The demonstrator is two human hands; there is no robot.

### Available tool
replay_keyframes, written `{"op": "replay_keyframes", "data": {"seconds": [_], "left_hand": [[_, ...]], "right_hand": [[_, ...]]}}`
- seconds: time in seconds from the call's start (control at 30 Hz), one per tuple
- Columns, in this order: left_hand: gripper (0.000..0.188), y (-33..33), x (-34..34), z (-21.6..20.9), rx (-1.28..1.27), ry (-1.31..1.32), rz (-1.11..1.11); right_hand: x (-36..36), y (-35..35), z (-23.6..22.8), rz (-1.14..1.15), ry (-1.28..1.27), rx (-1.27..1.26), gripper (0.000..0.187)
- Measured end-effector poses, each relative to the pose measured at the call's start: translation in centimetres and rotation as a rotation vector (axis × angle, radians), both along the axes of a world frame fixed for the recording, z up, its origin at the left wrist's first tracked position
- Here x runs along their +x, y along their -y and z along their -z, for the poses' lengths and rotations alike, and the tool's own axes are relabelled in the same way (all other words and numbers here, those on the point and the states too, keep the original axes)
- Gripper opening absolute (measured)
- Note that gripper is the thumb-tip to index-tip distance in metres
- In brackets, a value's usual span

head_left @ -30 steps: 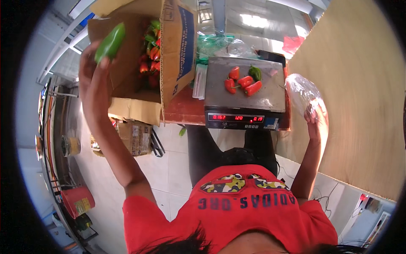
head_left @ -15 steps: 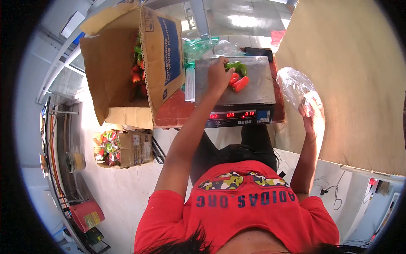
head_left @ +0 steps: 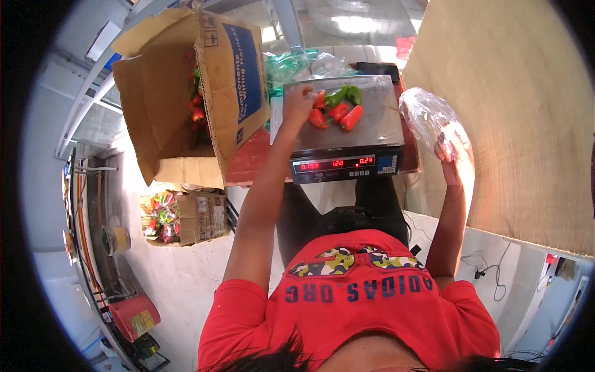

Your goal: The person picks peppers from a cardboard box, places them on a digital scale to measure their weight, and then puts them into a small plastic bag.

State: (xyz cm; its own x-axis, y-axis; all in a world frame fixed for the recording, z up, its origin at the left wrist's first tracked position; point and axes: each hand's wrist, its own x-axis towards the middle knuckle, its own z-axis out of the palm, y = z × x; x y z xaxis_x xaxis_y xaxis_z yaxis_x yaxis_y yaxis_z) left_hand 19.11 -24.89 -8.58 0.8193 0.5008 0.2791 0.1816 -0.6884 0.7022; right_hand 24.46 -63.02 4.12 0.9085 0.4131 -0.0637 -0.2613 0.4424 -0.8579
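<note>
On the metal plate of a digital scale point(head_left: 378, 127) lie several small peppers. Red peppers point(head_left: 351, 118) rest toward the front and left, with green peppers point(head_left: 336, 96) behind them. My left hand point(head_left: 299, 102) is over the plate's left side, beside the leftmost red peppers; its fingers look loosely apart and nothing shows in them. To the right of the scale, my right hand point(head_left: 454, 146) is closed on the gathered end of a clear plastic bag point(head_left: 427, 116), which puffs out away from me. Whether anything is in the bag cannot be made out.
A large open cardboard box point(head_left: 164, 111) with red and green peppers inside stands left of the scale. Below it, a smaller box point(head_left: 203, 217) holds bagged peppers. Green and clear plastic bags point(head_left: 291, 67) lie behind the scale. A tall wooden panel point(head_left: 514, 124) rises at the right.
My left hand has drawn back to the left from the peppers. More red peppers show on the plate, and the scale's lit reading has changed. My right hand still holds the plastic bag.
</note>
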Motion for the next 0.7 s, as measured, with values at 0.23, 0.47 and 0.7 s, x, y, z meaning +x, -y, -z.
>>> {"op": "replay_keyframes", "data": {"seconds": [0.23,0.47,0.7], "left_hand": [[0.047,-0.3,-2.8,2.8,-0.086,-0.244,-0.092],[0.047,-0.5,-2.7,3.3,-0.413,-0.295,0.035],[0.039,-0.7,-6.3,3.1,-0.847,-0.078,-0.059]], "right_hand": [[0.5,0.6,0.6,-0.005,0.013,-0.024,0.016],[0.3,0.2,0.0,0.031,0.025,-0.051,0.01],[0.9,0.8,1.0,0.001,0.032,0.0,0.014]]}}
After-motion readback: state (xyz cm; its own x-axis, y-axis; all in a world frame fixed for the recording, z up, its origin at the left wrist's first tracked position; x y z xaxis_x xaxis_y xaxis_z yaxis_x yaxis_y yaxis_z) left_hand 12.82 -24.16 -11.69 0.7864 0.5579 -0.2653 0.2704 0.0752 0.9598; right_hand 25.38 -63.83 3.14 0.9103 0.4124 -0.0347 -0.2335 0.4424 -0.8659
